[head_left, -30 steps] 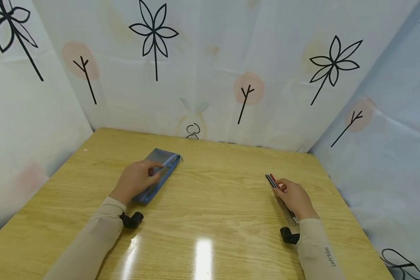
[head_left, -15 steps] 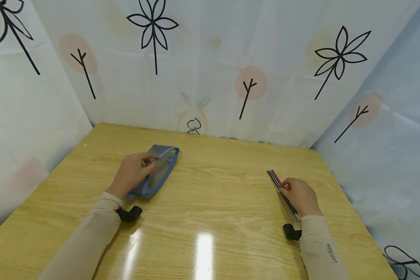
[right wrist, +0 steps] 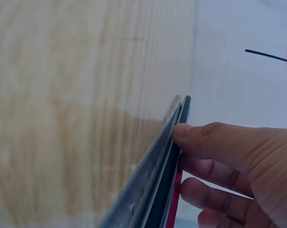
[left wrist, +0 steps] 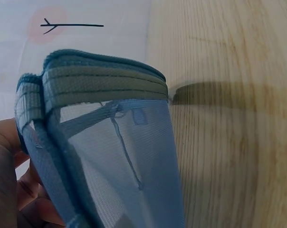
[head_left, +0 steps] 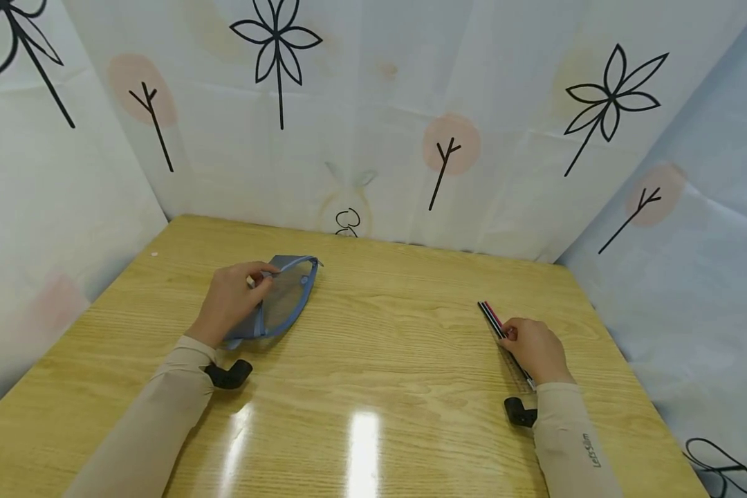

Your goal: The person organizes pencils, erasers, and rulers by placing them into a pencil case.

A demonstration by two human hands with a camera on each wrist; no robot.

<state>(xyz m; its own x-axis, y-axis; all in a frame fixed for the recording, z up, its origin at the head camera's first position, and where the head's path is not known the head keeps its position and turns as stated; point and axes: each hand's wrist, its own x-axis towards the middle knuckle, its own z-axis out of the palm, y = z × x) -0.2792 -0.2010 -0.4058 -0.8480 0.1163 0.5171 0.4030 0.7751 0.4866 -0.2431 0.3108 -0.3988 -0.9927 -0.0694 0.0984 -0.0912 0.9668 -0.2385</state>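
Note:
My left hand (head_left: 227,299) pinches the upper edge of a blue mesh zipper pouch (head_left: 286,301) at the table's left. The pouch (left wrist: 134,166) is unzipped, and its mouth gapes toward the middle of the table. A thin cord hangs inside the mesh in the left wrist view. On the right side, my right hand (head_left: 537,348) pinches a slim bundle between thumb and fingers. Black pencils (head_left: 489,318), a red one (right wrist: 176,192) and a clear, flat ruler-like strip (head_left: 512,372) lie together in that grip, slanting over the table.
The wooden table (head_left: 373,346) spans the space between both hands. Patterned white cloth (head_left: 373,124) rises behind it and at both sides. A looped black cable (head_left: 725,467) shows at the lower right, beyond the table's edge.
My left hand has drawn the pouch's near side up and leftward, and its mouth has widened. The right hand keeps its hold on the bundle with little movement. The head view has tilted down slightly.

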